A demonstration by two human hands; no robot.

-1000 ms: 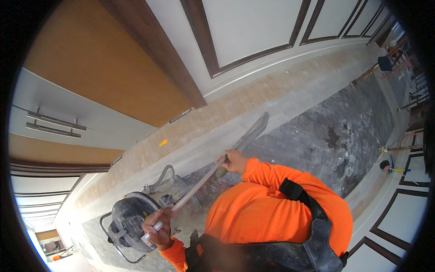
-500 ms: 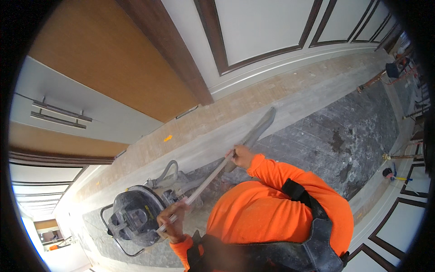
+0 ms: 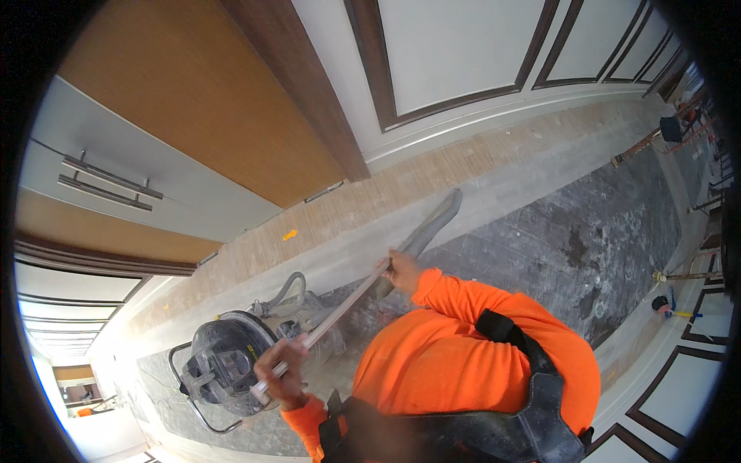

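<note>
Holding pale pole (image 3: 344, 308) slantwise: was clasped near one end by left grip (image 3: 282, 374), clasped farther along by right grip (image 3: 403, 272), stretched between both.

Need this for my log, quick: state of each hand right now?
Left hand: closed, holding the pale pole near one end.
Right hand: closed, holding the pale pole farther along.

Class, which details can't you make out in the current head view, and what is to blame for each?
Head view: where the pole meets or passes the long grey piece, hidden by the right hand.
Head view: the stretch of pole inside the left hand, hidden by its grip.
Head view: dark floor behind the orange shirt.
Head view: the black harness, cut off by the bottom edge.
Head view: far-right clutter, too small.
</note>
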